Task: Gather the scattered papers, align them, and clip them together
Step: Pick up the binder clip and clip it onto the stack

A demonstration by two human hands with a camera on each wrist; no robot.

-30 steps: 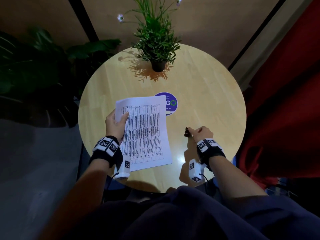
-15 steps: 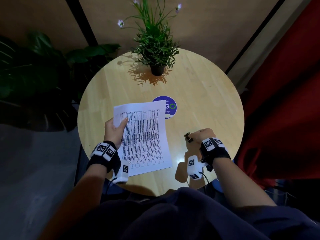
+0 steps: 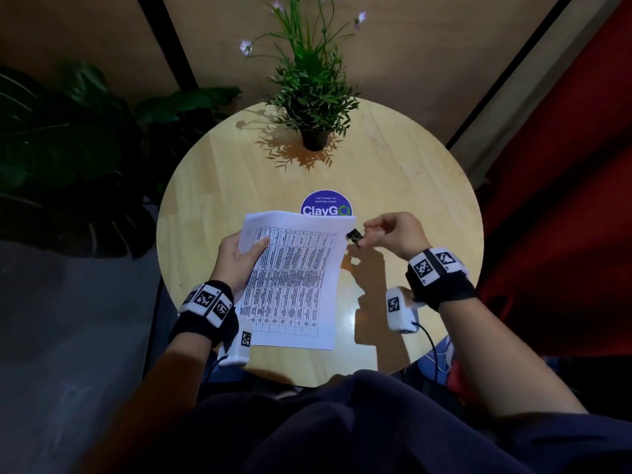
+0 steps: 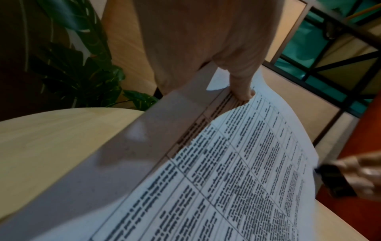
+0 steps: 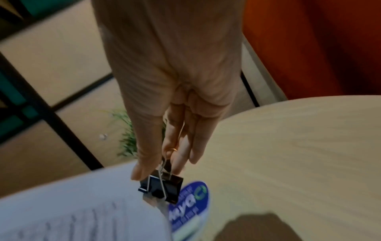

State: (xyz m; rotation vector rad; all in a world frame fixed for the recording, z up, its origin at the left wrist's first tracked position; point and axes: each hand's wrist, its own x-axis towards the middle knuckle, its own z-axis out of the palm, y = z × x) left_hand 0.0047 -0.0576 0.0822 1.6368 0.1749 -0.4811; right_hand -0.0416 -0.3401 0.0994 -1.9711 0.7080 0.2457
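Note:
A stack of white papers (image 3: 294, 278) printed with a table is lifted off the round wooden table (image 3: 410, 186). My left hand (image 3: 239, 258) grips its left edge, thumb on the top sheet (image 4: 243, 91). My right hand (image 3: 386, 234) pinches the wire handles of a black binder clip (image 3: 354, 237) right at the stack's upper right corner. In the right wrist view the clip (image 5: 163, 185) sits at the paper corner (image 5: 144, 200); whether it bites the sheets is unclear. The left wrist view shows the clip (image 4: 336, 179) blurred at the stack's far edge.
A potted green plant (image 3: 314, 97) stands at the table's far edge. A round blue sticker (image 3: 325, 205) lies on the table just beyond the papers. Large dark leaves (image 3: 68, 148) fill the left, and a red curtain (image 3: 564, 165) hangs to the right.
My right hand has carried the binder clip from the table's right side up and left to the stack's upper right corner. The left hand has tilted the papers slightly.

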